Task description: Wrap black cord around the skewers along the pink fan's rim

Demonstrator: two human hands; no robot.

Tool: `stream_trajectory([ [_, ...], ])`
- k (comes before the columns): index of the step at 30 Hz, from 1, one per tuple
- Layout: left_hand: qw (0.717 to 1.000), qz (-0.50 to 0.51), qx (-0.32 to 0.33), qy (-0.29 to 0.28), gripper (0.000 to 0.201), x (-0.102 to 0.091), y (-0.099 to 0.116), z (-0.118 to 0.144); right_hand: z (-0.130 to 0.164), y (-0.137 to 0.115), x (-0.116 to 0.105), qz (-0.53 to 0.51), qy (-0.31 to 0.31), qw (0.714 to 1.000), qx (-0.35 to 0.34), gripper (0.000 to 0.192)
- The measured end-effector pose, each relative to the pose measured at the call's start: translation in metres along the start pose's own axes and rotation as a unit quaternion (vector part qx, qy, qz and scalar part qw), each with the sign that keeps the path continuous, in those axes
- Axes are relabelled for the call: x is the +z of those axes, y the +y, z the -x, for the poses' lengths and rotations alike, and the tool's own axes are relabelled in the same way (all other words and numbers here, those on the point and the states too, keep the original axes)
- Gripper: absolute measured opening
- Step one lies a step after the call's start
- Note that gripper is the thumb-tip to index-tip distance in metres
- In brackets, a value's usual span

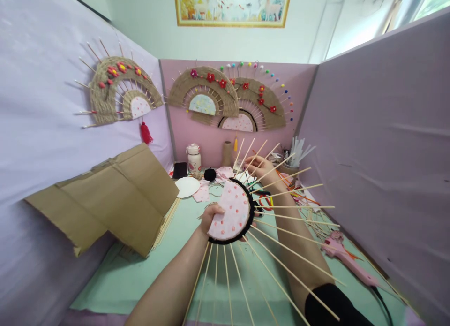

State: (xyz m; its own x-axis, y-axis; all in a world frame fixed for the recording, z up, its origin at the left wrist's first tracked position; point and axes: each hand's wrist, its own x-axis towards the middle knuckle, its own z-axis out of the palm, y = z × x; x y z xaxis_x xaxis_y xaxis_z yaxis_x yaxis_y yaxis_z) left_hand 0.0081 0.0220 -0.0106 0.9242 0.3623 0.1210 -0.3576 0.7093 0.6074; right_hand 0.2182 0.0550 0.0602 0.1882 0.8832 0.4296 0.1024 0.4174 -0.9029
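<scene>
My left hand grips the flat edge of a half-round fan frame, a pink dotted fabric semicircle with a black rim and several thin wooden sticks fanning out from it. I hold it up above the green mat. My right hand reaches behind the sticks to the far side of the table, over scattered craft bits; the sticks partly hide its fingers, so I cannot tell whether it holds anything.
A folded cardboard sheet leans at the left. A pink glue gun lies at the right. A white plate, a jar, black yarn and a cup of sticks stand at the back. Finished fans hang on the walls.
</scene>
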Motion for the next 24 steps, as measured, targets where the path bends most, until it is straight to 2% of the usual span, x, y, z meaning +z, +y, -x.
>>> stream_trajectory([
  [6,0.999,0.028,0.037,0.023,0.067,-0.009,-0.001,-0.007,0.0,0.007,-0.006,0.086,-0.016,0.996,0.031,0.021],
  [9,0.995,0.044,0.066,0.052,0.066,-0.016,0.001,-0.009,0.002,0.006,-0.007,0.113,-0.029,0.992,0.039,0.019],
  [13,0.989,0.055,0.099,0.098,0.066,-0.026,0.004,-0.01,0.009,0.0,-0.005,0.077,-0.096,0.992,0.04,0.019],
  [16,0.987,0.062,0.11,0.098,0.065,-0.029,0.007,-0.009,0.014,-0.005,0.0,0.029,-0.168,0.985,0.041,0.018],
  [20,0.984,0.071,0.128,0.098,0.065,-0.027,0.009,-0.008,0.019,-0.012,0.011,-0.045,-0.242,0.966,0.077,0.017],
  [22,0.982,0.072,0.136,0.11,0.065,-0.024,0.01,-0.008,0.022,-0.017,0.017,-0.045,-0.25,0.964,0.075,0.017],
  [24,0.98,0.074,0.139,0.119,0.064,-0.021,0.011,-0.008,0.024,-0.02,0.021,-0.026,-0.221,0.974,0.049,0.016],
])
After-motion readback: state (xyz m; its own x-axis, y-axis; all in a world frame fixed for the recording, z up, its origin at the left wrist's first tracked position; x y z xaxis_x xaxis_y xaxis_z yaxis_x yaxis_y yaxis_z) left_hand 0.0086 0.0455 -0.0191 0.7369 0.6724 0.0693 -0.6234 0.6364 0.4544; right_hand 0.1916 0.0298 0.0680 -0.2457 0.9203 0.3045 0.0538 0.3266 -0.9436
